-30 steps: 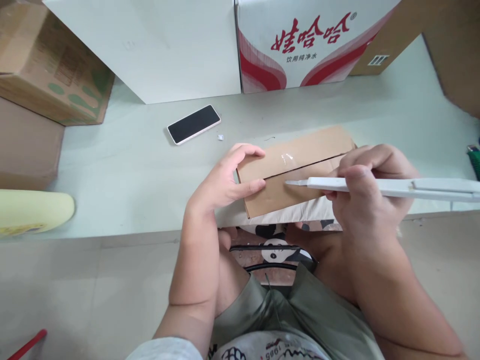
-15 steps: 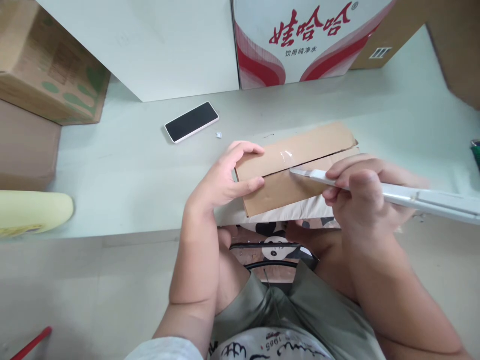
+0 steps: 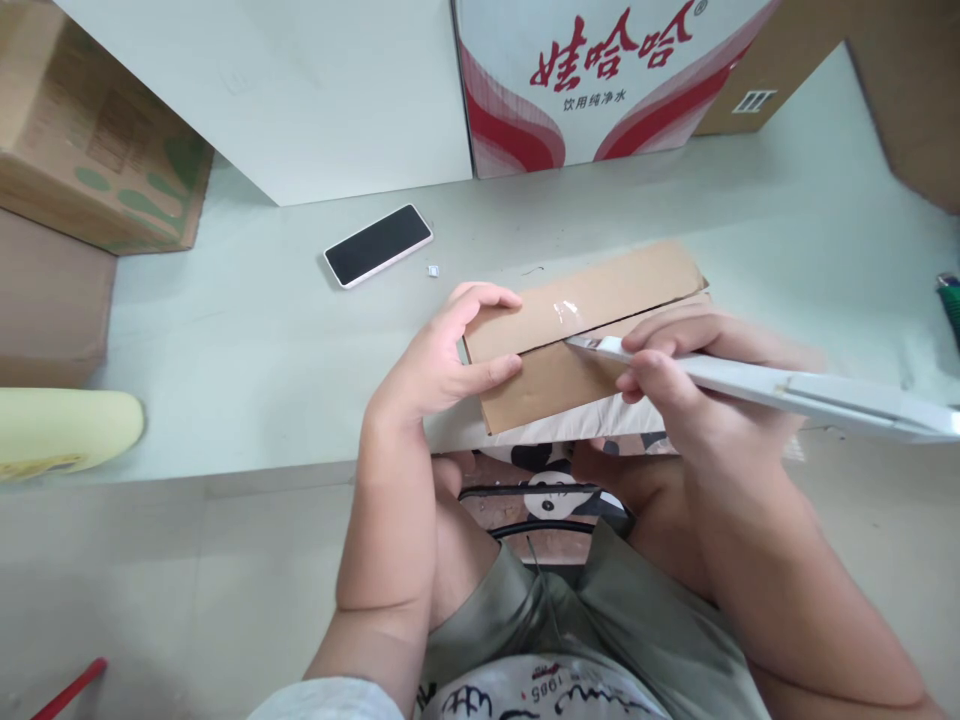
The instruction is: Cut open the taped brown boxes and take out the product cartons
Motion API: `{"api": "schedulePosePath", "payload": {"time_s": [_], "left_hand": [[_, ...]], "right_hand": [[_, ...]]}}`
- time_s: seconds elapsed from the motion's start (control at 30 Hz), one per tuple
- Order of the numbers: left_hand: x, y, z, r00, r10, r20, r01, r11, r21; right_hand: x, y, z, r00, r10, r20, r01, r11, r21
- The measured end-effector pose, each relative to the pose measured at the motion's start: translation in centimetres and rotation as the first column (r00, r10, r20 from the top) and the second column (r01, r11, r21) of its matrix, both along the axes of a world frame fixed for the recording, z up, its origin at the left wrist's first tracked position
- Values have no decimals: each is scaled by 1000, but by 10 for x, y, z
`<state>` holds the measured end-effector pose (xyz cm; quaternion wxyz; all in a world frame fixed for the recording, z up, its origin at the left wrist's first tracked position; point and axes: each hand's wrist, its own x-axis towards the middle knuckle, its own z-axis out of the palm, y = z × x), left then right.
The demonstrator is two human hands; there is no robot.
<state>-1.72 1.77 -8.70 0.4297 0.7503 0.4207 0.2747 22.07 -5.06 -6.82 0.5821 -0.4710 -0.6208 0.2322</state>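
Note:
A small brown cardboard box (image 3: pixel 532 390) lies at the table's front edge, a seam running lengthwise across its top with a bit of clear tape on the far flap. My left hand (image 3: pixel 454 350) is closed around its left end, the thumb on the near flap and the fingers on the far one. In my right hand (image 3: pixel 697 370) is a long white utility knife (image 3: pixel 787 390). Its tip touches the seam near the box's middle, and its handle points to the right. Some of the right fingers hide the box's right end.
A phone (image 3: pixel 379 245) and a small white-and-blue scrap (image 3: pixel 433 271) lie left of the box. A white-and-red carton (image 3: pixel 592 130) stands behind, with brown cartons (image 3: pixel 112 170) at the left. A pale yellow rounded object (image 3: pixel 67 430) sits at the left front edge.
My right hand has drawn the knife a little to the left along the seam. The left hand keeps its hold on the box, and the whole view has shifted slightly.

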Motion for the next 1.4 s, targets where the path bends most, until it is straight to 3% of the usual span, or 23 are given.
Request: {"api": "schedulePosePath", "payload": {"time_s": [0.13,0.37,0.67,0.97,1.17,1.4], "left_hand": [[1,0,0,1000,5,0,-5,1000,-7],[1,-1,0,1000,7,17,-6,1000,-18],[1,-1,1,1000,3,22,-2,1000,-31],[0,-1,1,1000,10,6,-10,1000,-26],[1,-1,2,999,12,39,-10,999,-51],[1,-1,2,1000,2,-26,-3,1000,-21]], "right_hand": [[-1,1,1,995,13,95,-17,999,47],[-4,1,-5,989,33,-147,-31,999,16],[-8,6,-13,979,-60,-196,78,993,89],[-9,4,-18,976,-143,-164,162,981,110],[-10,5,-15,985,-90,-147,111,984,142],[-10,5,-10,991,-122,-53,128,982,139]]}}
